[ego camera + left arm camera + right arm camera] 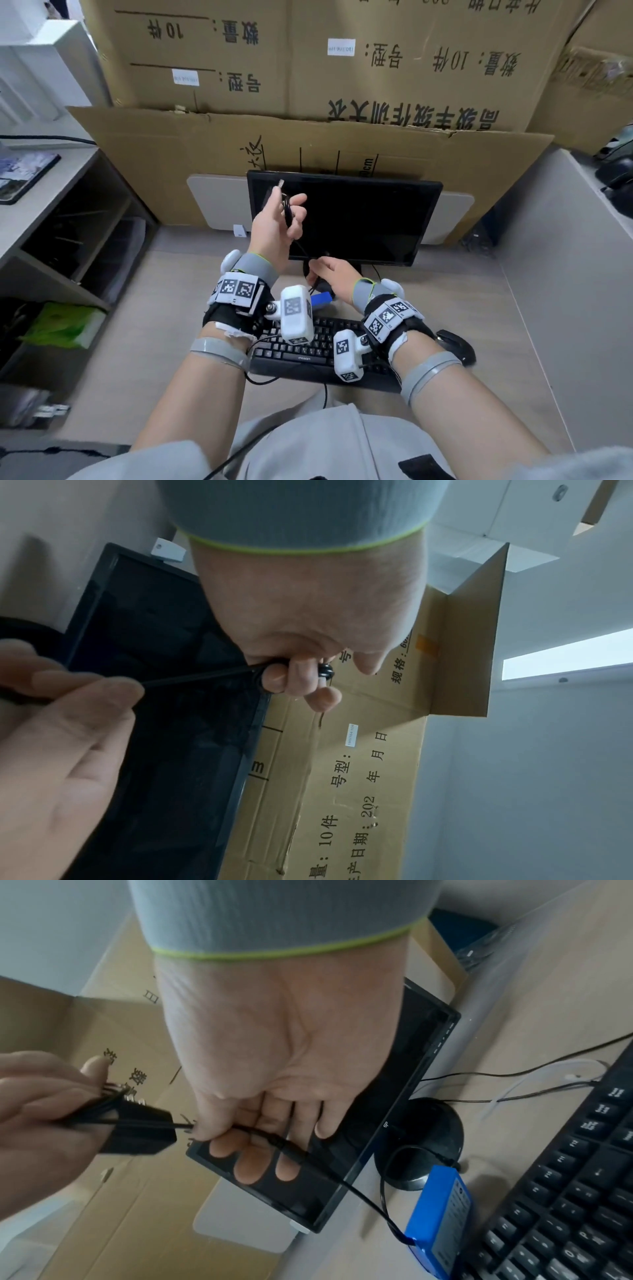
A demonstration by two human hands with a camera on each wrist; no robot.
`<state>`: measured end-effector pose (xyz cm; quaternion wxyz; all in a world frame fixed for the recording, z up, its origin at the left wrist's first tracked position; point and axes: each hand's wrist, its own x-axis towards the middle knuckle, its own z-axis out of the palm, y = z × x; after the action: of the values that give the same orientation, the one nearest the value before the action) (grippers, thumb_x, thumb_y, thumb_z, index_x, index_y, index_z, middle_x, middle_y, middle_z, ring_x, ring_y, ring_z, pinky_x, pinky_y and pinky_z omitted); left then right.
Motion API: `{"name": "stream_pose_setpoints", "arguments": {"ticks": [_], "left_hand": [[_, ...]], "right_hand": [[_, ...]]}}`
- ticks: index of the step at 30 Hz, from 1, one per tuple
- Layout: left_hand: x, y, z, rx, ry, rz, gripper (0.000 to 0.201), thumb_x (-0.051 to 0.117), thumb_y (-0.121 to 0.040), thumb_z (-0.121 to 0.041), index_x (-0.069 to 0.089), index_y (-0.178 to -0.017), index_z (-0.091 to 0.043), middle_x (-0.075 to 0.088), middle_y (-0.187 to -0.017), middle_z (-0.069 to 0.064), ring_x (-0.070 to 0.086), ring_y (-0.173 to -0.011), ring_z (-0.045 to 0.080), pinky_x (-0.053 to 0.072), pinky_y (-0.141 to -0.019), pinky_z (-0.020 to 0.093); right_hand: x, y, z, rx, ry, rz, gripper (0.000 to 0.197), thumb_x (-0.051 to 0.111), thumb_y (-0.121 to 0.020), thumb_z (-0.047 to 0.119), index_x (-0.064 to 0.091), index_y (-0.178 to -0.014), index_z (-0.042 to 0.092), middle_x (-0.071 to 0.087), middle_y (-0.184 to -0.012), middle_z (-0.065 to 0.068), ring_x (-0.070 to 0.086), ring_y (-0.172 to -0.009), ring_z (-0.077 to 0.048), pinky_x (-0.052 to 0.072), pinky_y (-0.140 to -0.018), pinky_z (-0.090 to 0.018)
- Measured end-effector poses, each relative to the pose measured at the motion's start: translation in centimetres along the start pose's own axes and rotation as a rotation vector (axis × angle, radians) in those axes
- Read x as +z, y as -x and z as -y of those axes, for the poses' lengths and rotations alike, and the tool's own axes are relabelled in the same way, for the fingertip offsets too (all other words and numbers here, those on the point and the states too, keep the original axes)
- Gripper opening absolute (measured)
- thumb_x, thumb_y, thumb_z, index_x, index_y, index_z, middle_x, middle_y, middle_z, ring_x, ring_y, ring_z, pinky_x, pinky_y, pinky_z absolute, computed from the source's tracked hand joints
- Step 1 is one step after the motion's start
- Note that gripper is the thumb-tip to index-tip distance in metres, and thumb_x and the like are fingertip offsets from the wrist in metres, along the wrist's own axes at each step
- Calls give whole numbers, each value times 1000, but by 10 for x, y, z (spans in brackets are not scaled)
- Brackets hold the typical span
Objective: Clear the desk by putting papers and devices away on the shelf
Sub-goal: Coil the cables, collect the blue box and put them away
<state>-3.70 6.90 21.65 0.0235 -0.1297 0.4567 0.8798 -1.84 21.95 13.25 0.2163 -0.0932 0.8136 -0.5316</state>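
My left hand is raised in front of the black monitor and grips loops of a black cable, a metal plug tip sticking up above the fingers. In the right wrist view this hand also holds a black charger block. Lower down, my right hand pinches the same cable between thumb and fingers near the monitor's foot. The cable runs down to a blue battery pack lying on the desk behind the keyboard. The shelf stands at the left.
A black mouse lies right of the keyboard. A tablet rests on the shelf top and a green packet sits in a lower compartment. Large cardboard boxes rise behind the monitor. A grey partition bounds the right side.
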Motion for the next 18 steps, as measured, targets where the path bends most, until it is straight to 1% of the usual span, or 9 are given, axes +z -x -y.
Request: {"name": "stream_pose_setpoints", "arguments": {"ticks": [2, 4, 6, 9, 11, 14, 15, 16, 18], "left_hand": [[0, 2, 2, 30, -161, -7, 41, 38, -104, -38, 60, -114, -5, 46, -61, -5, 25, -48, 8, 19, -50, 21], [-1, 3, 3, 64, -263, -13, 35, 35, -105, -30, 62, -110, -8, 44, -57, -7, 24, -47, 8, 18, -52, 22], [-8, 2, 7, 62, -321, -46, 33, 35, -104, -27, 63, -105, -10, 43, -56, -8, 24, -47, 9, 19, -53, 23], [-21, 2, 14, 22, -324, -116, 32, 38, -104, -28, 65, -101, -11, 41, -54, -8, 24, -46, 7, 15, -56, 25], [-25, 2, 18, 10, -319, -131, 33, 38, -104, -29, 66, -100, -11, 41, -53, -8, 24, -44, 6, 15, -55, 24], [-28, 0, 19, 18, -328, -137, 33, 37, -104, -29, 65, -101, -12, 40, -55, -7, 24, -43, 6, 16, -52, 22], [-28, -1, 19, 20, -331, -140, 33, 37, -104, -29, 65, -101, -12, 40, -55, -7, 24, -43, 6, 16, -52, 23], [-30, -2, 19, 19, -334, -145, 33, 37, -104, -29, 65, -102, -12, 40, -56, -6, 24, -43, 6, 16, -53, 23], [-35, -3, 21, 21, -348, -156, 34, 36, -104, -29, 65, -103, -11, 41, -56, -6, 24, -42, 6, 17, -53, 24]], "right_hand": [[3, 1, 0, -28, 36, 4, 38, 44, -101, 38, 61, -74, 19, 66, -78, 5, 57, -75, -17, 47, -81, -39], [6, 0, -2, -19, 15, -4, 32, 44, -102, 31, 59, -78, 16, 61, -71, 5, 52, -68, -16, 43, -74, -35], [6, 0, -9, -19, -20, -52, 29, 45, -102, 25, 58, -77, 16, 54, -62, 4, 46, -58, -14, 39, -64, -30], [2, 6, -12, -48, -56, -93, 25, 47, -101, 17, 61, -82, 9, 44, -54, 3, 38, -46, -6, 34, -51, -20], [-2, 8, -15, -40, -53, -95, 26, 49, -100, 21, 62, -80, 8, 43, -54, 3, 36, -44, -3, 32, -50, -17], [-2, 11, -21, 21, 49, -65, 37, 50, -98, 38, 62, -72, 14, 45, -55, 7, 39, -48, -6, 35, -58, -23], [-2, 12, -22, 37, 58, -58, 40, 49, -98, 40, 62, -71, 14, 45, -55, 7, 39, -48, -7, 35, -59, -24], [-3, 12, -20, 49, 29, -57, 40, 49, -99, 38, 62, -70, 14, 44, -55, 6, 38, -46, -5, 35, -58, -22], [-8, 13, -12, 61, -102, -66, 37, 46, -102, 26, 60, -71, 10, 43, -56, 1, 35, -40, -1, 32, -50, -16]]}}
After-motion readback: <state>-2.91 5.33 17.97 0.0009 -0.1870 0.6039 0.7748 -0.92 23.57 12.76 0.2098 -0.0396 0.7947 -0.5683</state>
